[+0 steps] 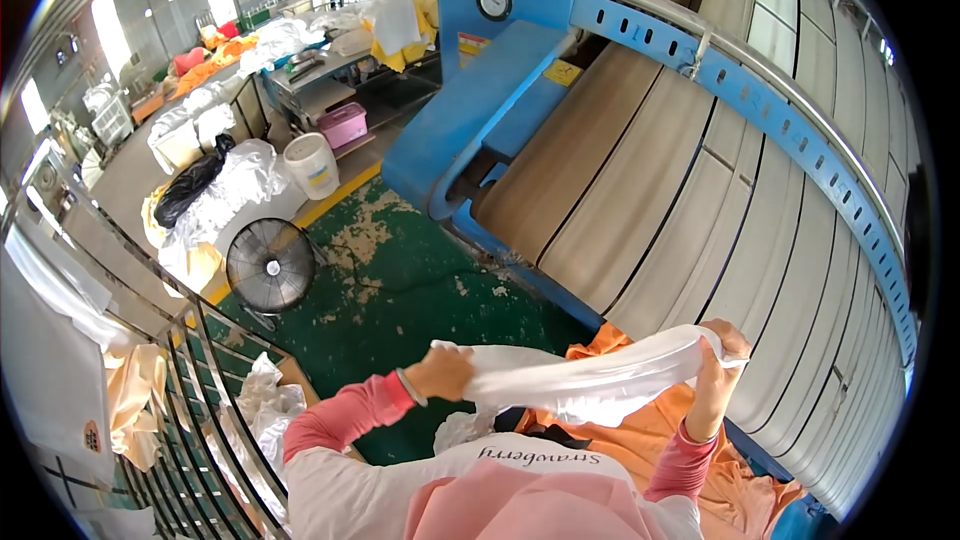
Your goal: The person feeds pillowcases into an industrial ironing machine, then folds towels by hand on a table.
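Note:
A white cloth [590,380] is stretched between my two hands in front of my chest, bunched into a long band with a looser fold hanging below. My left hand [440,374] is closed around its left end; a bracelet sits at that wrist. At the cloth's right end, my right hand [722,355] is raised and grips the edge, close to the machine's belt. Beneath the white cloth, orange fabric [690,440] lies in a heap along the machine's side. More whitish material [462,430] shows below my left hand.
A large blue machine [510,50] with a wide banded belt [660,200] fills the right side. A black floor fan [272,266] stands on the green floor. Metal railings [215,380] and a cart of white linens [235,190] are at left; a white bucket [312,166] stands beyond.

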`<state>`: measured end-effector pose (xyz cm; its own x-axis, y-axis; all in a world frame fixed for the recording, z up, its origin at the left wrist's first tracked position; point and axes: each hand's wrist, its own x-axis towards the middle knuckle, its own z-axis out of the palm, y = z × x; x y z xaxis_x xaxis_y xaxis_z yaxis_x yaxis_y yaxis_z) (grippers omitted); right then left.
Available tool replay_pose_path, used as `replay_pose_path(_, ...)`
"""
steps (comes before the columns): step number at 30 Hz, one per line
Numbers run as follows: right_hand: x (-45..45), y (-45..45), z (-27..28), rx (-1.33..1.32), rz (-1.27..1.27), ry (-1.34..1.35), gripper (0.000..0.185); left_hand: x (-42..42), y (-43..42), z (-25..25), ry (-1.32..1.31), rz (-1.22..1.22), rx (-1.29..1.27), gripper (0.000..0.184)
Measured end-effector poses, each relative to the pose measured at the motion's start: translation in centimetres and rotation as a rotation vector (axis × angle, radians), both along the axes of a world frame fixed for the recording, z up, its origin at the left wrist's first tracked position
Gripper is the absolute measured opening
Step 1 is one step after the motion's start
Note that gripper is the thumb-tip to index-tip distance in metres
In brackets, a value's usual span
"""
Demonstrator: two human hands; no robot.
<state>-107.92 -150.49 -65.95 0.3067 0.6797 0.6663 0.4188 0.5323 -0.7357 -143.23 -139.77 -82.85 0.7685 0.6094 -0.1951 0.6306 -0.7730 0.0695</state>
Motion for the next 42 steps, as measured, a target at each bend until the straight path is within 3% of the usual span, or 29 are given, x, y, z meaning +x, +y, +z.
replay_pose_path(2,0.5,-0.8,0.0,-0.029,-0.037,-0.15,0.002,-1.2,1.6,-0.8,-0.014,0.047,0.113,0.011)
replay_pose_path(3,0.9,-1.2,-0.1,-0.038,-0.058,-0.227,0.003,-1.5,2.4,-0.5,0.008,0.071,0.18,0.016)
replay_pose_path(5,2.0,-1.9,-1.1,-0.055,-0.089,-0.191,0.005,-2.4,3.6,1.4,-0.152,0.048,0.387,0.018)
replay_pose_path(8,2.5,-3.3,-1.3,-0.102,-0.177,-0.121,0.007,-2.8,5.9,1.9,-0.238,0.116,0.505,0.016)
replay_pose_path(11,3.8,-4.8,-2.3,-0.1,-0.257,-0.227,0.008,-1.7,7.1,2.0,-0.076,0.246,0.269,0.014)
replay_pose_path(12,3.9,-5.2,-2.4,-0.119,-0.269,-0.196,0.009,-1.3,7.0,2.2,-0.094,0.195,0.256,0.026)
replay_pose_path(15,6.1,-6.7,-4.2,-0.057,-0.319,0.034,0.018,-1.2,8.4,-0.1,-0.612,-0.08,-0.128,0.032)
replay_pose_path(16,7.9,-7.6,-5.5,-0.057,-0.36,0.094,0.023,-1.0,7.6,0.3,-0.812,0.046,-0.566,0.032)
replay_pose_path(17,8.7,-8.2,-5.9,-0.026,-0.42,0.127,0.023,-1.0,7.5,0.6,-0.752,0.123,-0.828,0.026)
replay_pose_path(20,10.5,-10.2,-6.7,0.044,-0.584,0.199,0.023,0.4,5.2,2.8,-0.965,0.228,-1.06,0.018)
replay_pose_path(23,11.5,-12.3,-7.0,-0.042,-0.587,0.16,0.023,0.5,6.1,2.2,-0.772,0.202,-0.489,0.018)
replay_pose_path(24,11.4,-12.2,-7.4,-0.033,-0.587,0.18,0.03,0.6,6.1,2.6,-0.62,0.273,-0.132,0.018)
replay_pose_path(25,11.4,-12.5,-7.5,-0.063,-0.577,0.217,0.03,0.8,6.3,3.1,-0.594,0.348,0.048,0.015)
replay_pose_path(27,11.3,-13.1,-7.6,-0.114,-0.564,0.295,0.032,1.2,6.8,4.4,-0.68,0.492,-0.172,0.01)
replay_pose_path(28,12.4,-13.3,-8.8,-0.022,-0.625,0.225,0.029,1.2,7.3,4.2,-0.859,0.421,-0.244,0.011)
replay_pose_path(30,12.7,-14.1,-9.4,0.062,-0.655,0.359,0.025,1.4,7.9,3.1,-1.202,0.25,-0.417,0.017)
replay_pose_path(31,12.7,-15.0,-9.6,0.109,-0.678,0.425,0.024,1.7,7.6,2.9,-1.356,0.377,-0.776,0.022)
replay_pose_path(33,13.5,-16.9,-10.0,0.134,-0.661,0.49,0.017,4.6,6.6,3.2,-1.913,0.324,-1.184,0.018)
replay_pose_path(36,16.6,-17.6,-11.3,0.231,-0.84,0.549,0.012,8.9,8.6,6.4,-1.752,0.263,-1.163,0.021)
replay_pose_path(38,19.7,-15.2,-9.6,0.234,-0.93,0.292,0.016,13.1,10.6,9.6,-1.677,0.275,-0.937,0.017)
replay_pose_path(39,20.9,-13.5,-7.8,0.115,-1.124,-0.097,0.02,15.4,12.1,10.7,-1.653,0.29,-0.82,0.015)
replay_pose_path(40,23.6,-12.6,-7.8,-0.046,-1.14,-0.081,0.022,17.8,13.8,11.7,-1.61,0.289,-0.641,0.015)
replay_pose_path(41,25.6,-9.9,-7.5,0.016,-1.177,-0.035,0.025,20.4,15.9,12.6,-1.563,0.284,-0.462,0.014)
replay_pose_path(42,27.8,-8.3,-7.0,-0.106,-1.212,-0.122,0.031,23.3,18.4,12.9,-1.513,0.225,-0.183,0.014)
